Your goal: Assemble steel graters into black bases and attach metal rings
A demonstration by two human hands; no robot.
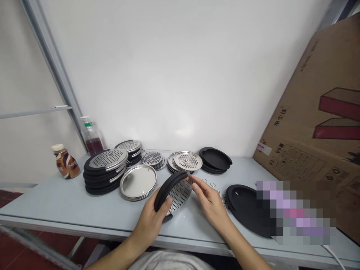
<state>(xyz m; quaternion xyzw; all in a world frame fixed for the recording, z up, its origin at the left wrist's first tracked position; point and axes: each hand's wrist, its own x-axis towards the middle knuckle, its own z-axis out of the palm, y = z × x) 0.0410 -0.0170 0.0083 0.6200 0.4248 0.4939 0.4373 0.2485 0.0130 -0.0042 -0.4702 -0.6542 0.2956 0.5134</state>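
Tilted up above the table's front part is a round grater [180, 193], a slotted metal disc in a black rim. My left hand [150, 217] is closed around its left side, the thumb lying over the face. The thumb and fingers of my right hand [209, 200] pinch the upper right edge, where bare metal shows. Whether a small part is also between those fingertips is hidden. Just beyond my right hand lie small metal rings [213, 185]. To the left of the grater is a stack of plain metal discs [139, 182].
Stacked rimmed graters [105, 172] stand at left, near a brown bottle [67, 163] and a bottle of dark liquid [94, 144]. Behind are perforated discs [188, 161] and black round holders [215, 159]. A black round piece [247, 210] and a large cardboard box [315, 112] are at right.
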